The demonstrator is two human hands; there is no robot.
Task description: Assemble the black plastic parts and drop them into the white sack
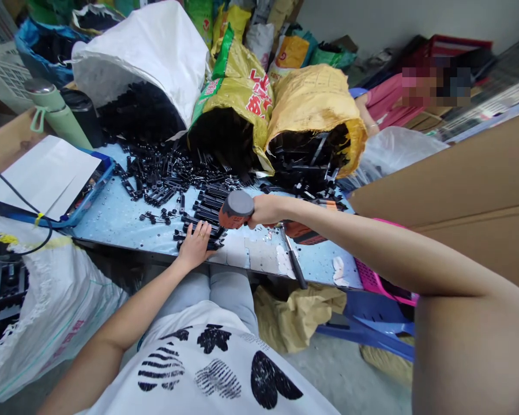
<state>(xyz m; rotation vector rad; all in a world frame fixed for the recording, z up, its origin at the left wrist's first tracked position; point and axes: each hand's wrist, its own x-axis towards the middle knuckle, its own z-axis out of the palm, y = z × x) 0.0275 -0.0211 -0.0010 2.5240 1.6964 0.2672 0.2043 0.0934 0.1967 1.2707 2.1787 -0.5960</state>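
My right hand (264, 211) is wrapped round the grip of an orange and grey cordless drill (237, 210), its body held over a row of black plastic parts (210, 203). What the drill's tip touches is hidden behind its body. With fingers spread, my left hand (195, 245) lies on the near end of that row. Loose small black pieces (160, 173) are heaped on the blue tabletop (125, 225) beyond. A hammer-like tool with a black handle (297, 268) lies right of my hands, at the table's front edge.
A white sack (151, 40), a yellow-green sack (237, 86) and an orange-yellow sack (315, 98) open onto the table's back. At left stand a blue tray (80, 210) and a green bottle (58, 112). A pink basket (369, 279) and cardboard (450, 190) are right. Another person (391, 101) is behind.
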